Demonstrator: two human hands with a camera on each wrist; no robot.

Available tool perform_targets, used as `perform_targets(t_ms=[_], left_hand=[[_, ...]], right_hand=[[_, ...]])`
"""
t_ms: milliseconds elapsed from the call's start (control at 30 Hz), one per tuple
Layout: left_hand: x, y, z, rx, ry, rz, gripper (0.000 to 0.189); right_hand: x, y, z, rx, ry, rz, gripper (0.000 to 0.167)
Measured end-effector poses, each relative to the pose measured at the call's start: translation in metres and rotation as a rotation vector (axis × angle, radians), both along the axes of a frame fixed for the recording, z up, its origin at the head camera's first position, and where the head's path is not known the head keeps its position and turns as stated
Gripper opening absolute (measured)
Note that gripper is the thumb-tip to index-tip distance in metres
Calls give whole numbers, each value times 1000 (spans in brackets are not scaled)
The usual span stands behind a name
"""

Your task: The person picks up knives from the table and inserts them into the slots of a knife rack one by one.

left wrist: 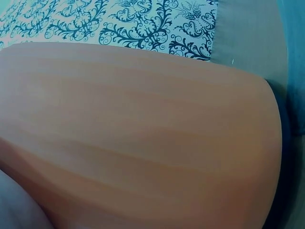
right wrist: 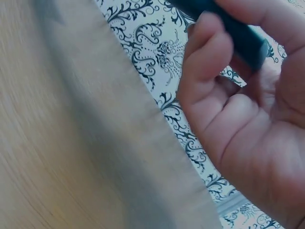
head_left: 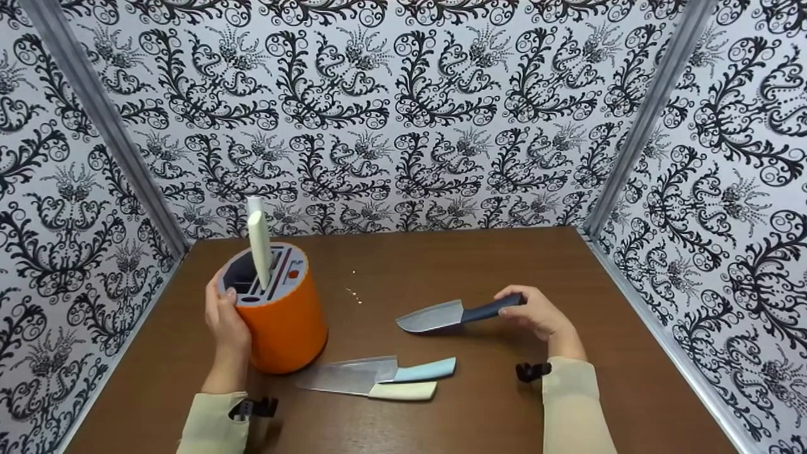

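Note:
At the left of the table, my left hand (head_left: pixel 228 323) grips the orange knife block (head_left: pixel 289 337), its thumb at the grey slotted top. The block's orange side (left wrist: pixel 143 119) fills most of the left wrist view. A pale green knife handle (head_left: pixel 258 246) stands up from a slot, with a white handle end (head_left: pixel 253 203) behind it. My right hand (head_left: pixel 539 315) pinches a knife (head_left: pixel 482 311) by the end of its dark blue handle. Its broad blade points left, over the table. In the right wrist view, thumb and fingers hold that handle (right wrist: pixel 248 43).
Two knives lie in front of the block, blades pointing left and overlapping: one with a light blue handle (head_left: pixel 425 371), one with a pale yellow-green handle (head_left: pixel 403 391). Small bright specks (head_left: pixel 354 293) show on the brown table (head_left: pixel 441 265). Patterned walls (head_left: pixel 403 113) enclose the back and sides.

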State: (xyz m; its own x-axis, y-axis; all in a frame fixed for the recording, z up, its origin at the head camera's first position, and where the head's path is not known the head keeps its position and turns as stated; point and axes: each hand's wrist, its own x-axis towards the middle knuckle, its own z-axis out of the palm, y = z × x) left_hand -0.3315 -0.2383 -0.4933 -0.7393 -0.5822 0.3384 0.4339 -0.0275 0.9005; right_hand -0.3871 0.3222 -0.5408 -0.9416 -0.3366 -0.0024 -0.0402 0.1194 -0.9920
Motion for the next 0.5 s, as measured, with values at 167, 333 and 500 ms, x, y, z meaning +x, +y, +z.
perform_targets(t_ms=[167, 333, 500], left_hand=[[-1, 2, -1, -17, 13, 9, 53], [0, 2, -1, -18, 1, 13, 53], [0, 1, -2, -20, 4, 12, 53]], right_hand=[[1, -2, 0, -123, 3, 23, 21], [1, -4, -1, -225, 7, 67, 24], [1, -8, 4, -330, 57, 110, 32]])
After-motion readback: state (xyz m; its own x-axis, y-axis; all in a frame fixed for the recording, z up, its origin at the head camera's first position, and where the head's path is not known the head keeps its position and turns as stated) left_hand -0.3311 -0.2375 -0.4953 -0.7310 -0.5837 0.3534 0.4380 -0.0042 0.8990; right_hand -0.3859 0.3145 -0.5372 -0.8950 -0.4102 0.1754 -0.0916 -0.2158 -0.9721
